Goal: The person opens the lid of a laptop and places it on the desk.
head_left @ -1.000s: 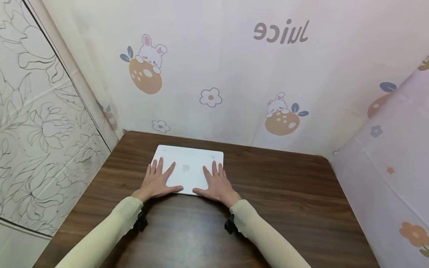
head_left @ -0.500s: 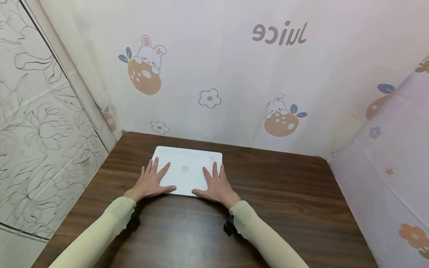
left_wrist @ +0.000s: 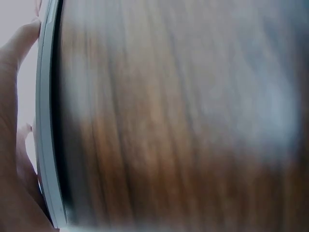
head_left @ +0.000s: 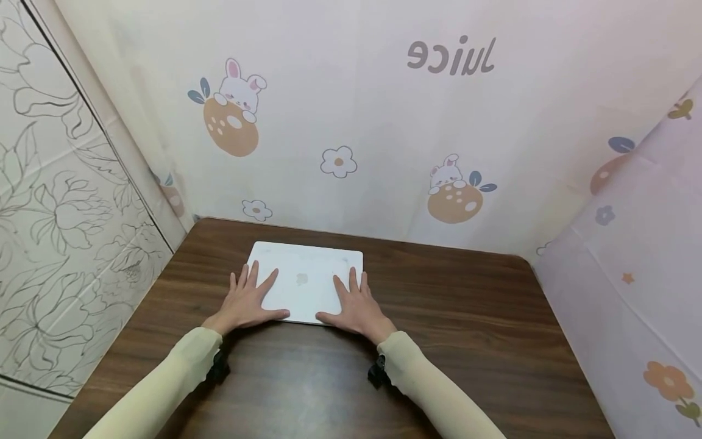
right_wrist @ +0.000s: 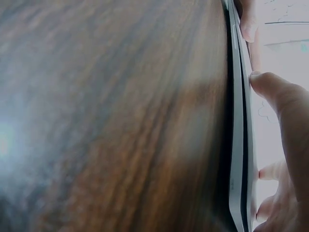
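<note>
A silver laptop (head_left: 309,289) with a fruit-shaped logo lies closed, or nearly so, near the far side of the table. My left hand (head_left: 244,303) rests on its left part, fingers spread and pointing away from me. On the right part my right hand (head_left: 359,306) lies in the same way, thumb toward the near edge. The left wrist view shows the left thumb (left_wrist: 24,38) beside the laptop's edge (left_wrist: 44,111). In the right wrist view a thin dark line runs between lid and base (right_wrist: 236,145), with the right thumb (right_wrist: 273,87) touching the lid.
The dark wood-grain table (head_left: 455,329) extends to the right and toward me. A printed curtain (head_left: 384,122) hangs behind it, and a flower-patterned panel (head_left: 71,201) stands along the left. Another printed sheet (head_left: 636,292) borders the right side.
My left hand has slid a little left across the laptop, so the thumbs are farther apart. My right hand stays about where it was on the lid. The head view has shifted slightly.
</note>
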A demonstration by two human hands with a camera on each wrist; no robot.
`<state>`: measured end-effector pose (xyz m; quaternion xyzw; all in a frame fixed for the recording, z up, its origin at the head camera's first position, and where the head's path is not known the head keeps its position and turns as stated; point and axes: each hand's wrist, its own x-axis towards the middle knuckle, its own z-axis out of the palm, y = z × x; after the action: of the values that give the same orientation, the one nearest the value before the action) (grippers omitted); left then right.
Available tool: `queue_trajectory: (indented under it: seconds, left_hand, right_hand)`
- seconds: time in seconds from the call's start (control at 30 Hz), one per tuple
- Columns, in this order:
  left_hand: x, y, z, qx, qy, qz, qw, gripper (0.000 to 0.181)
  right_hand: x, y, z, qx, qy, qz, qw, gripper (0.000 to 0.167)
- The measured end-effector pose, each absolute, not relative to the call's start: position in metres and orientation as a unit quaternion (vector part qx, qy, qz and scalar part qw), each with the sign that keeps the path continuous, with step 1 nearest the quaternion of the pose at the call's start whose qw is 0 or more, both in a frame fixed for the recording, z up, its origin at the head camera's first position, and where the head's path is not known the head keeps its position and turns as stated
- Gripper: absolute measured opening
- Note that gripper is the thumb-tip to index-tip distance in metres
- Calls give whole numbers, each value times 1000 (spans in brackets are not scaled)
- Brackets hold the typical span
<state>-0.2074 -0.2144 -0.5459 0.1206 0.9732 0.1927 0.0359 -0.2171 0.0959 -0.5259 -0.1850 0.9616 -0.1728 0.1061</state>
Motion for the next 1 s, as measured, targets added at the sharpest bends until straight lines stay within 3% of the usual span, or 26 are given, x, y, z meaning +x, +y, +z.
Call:
queue_trajectory:
  seconds: [1.0]
  left_hand:
    - [-200, -174, -546, 114, 974, 191, 41, 115]
  right_hand:
    - [-215, 124, -531, -220, 964, -130, 72, 107]
